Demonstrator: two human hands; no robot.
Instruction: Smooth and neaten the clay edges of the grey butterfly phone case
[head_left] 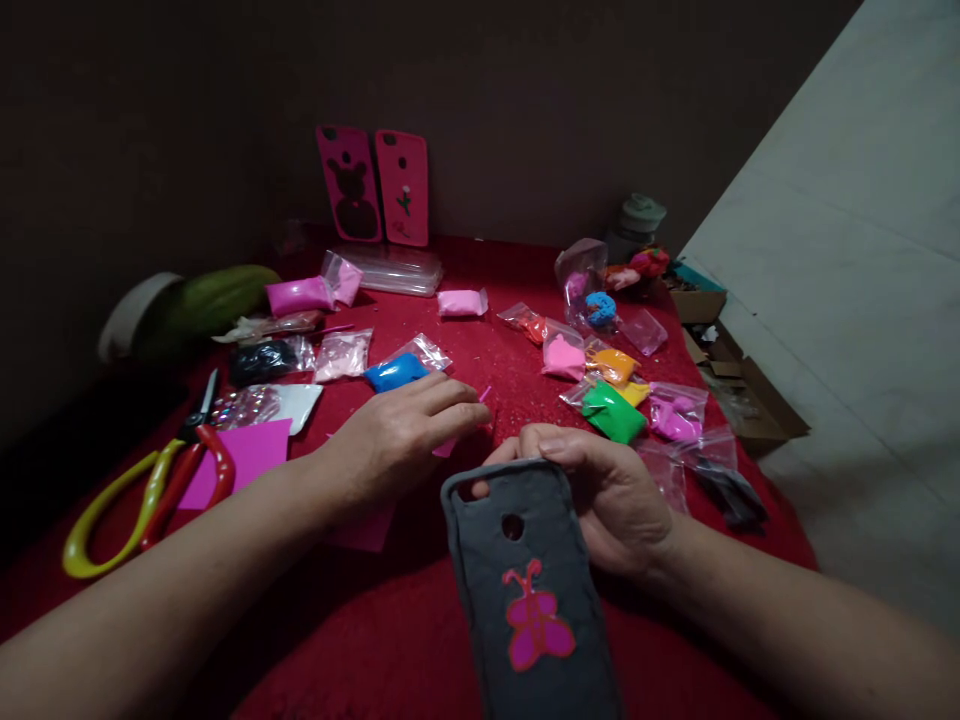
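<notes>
A gray case bearing a pink butterfly hangs in the right hand, whose grip is clamped on its top edge, a fingertip showing through the cutout, above a red-covered counter. To the left of that grip, the left hand reaches out palm down, fingers bent; whether its grip is closed on anything cannot be told, though a pink stick shows at its fingertips. A green packet lies just beyond the right grip, a blue packet just past the left hand's knuckles. Well left of both grips, shears lie partly over a pink sheet. Far beyond the grips, a bear case and a flower case stand upright behind a clear case.
</notes>
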